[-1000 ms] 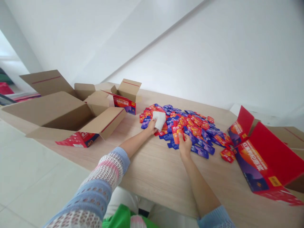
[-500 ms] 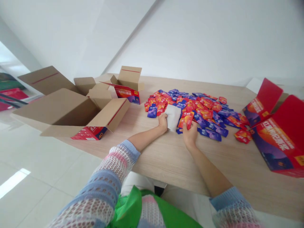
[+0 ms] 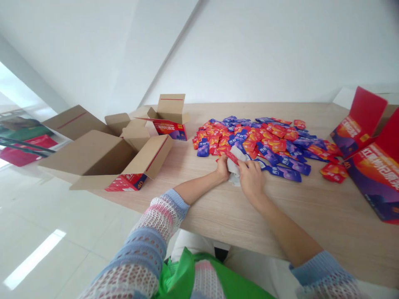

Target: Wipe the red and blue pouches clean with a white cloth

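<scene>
Two bare hands meet low over the pale wood-grain table (image 3: 199, 220), right at the near edge of the action! The left hand (image 3: 222, 168) is closed around a crumpled white cloth (image 3: 234, 167), its loose end hanging toward the tabletop. Up against that cloth, tilted nearly edge-on, is a flat red pouch (image 3: 232, 157), and the right hand (image 3: 252, 179) has its near end pinched in curled fingers. Just beyond them, what a spread: a wide heap of shiny red-orange and blue-purple printed pouches (image 3: 249, 135), overlapping every which way. One cluster of red pouches (image 3: 333, 172) sits out on the right, just beside a tall open red-and-purple printed carton (image 3: 370, 166). Over to the left, a large brown cardboard box with red printed sides (image 3: 126, 182) has its flaps thrown wide, and behind it stands a smaller open red-and-blue carton (image 3: 171, 129), near the white wall (image 3: 264, 54). Striped knit sleeves (image 3: 140, 245) frame it all!
</scene>
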`<control>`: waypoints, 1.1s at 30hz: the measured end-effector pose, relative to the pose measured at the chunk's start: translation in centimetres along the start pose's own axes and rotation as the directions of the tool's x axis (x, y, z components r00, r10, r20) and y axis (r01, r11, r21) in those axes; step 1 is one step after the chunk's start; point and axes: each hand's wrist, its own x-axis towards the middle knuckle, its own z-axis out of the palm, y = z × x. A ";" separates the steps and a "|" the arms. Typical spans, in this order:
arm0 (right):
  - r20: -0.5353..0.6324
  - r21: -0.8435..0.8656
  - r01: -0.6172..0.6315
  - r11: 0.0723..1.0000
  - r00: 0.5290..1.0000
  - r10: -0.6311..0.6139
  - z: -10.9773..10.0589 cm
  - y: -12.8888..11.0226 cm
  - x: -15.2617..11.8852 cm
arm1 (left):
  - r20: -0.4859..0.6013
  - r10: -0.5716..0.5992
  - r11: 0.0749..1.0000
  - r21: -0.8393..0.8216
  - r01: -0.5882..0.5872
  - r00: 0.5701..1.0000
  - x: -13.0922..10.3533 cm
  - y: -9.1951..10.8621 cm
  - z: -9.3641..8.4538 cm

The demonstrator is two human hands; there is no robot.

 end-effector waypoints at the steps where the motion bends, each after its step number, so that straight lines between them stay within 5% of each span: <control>1: -0.009 -0.040 0.013 0.999 1.000 -0.013 0.0 0.3 0.1 | 0.031 -0.015 1.000 0.004 0.015 0.999 -0.1 0.3 0.0; 7: -0.015 -0.140 0.007 0.990 1.000 -0.009 0.0 2.2 1.0 | 0.182 -0.149 0.989 0.016 0.148 0.972 -0.5 1.3 -0.7; 12: 0.168 0.184 -0.105 0.977 0.983 0.074 0.5 1.9 1.2 | 0.185 -0.148 0.988 -0.022 0.155 0.972 0.7 0.7 -1.4; 15: 0.209 0.395 -0.273 0.877 0.956 0.203 1.1 3.1 1.8 | 0.198 -0.133 0.988 -0.047 0.145 0.971 1.0 0.7 -1.4; 20: 0.086 0.445 -0.417 0.793 0.901 0.425 2.6 6.3 2.7 | 0.273 -0.108 0.990 -0.056 0.128 0.956 0.3 1.2 -0.8; 25: 0.321 0.744 -0.481 0.465 0.866 0.383 4.2 6.3 2.2 | 0.308 -0.099 0.992 -0.042 0.118 0.946 -0.4 1.4 -0.1; 30: 0.193 0.785 -0.432 0.444 0.852 0.488 3.1 6.5 2.7 | 0.325 -0.129 0.991 -0.001 0.137 0.937 -0.3 2.6 -0.1; 33: -0.021 0.801 -0.322 0.505 0.828 0.561 0.5 8.1 3.6 | 0.359 -0.181 0.981 -0.004 0.195 0.916 -0.4 3.2 -0.5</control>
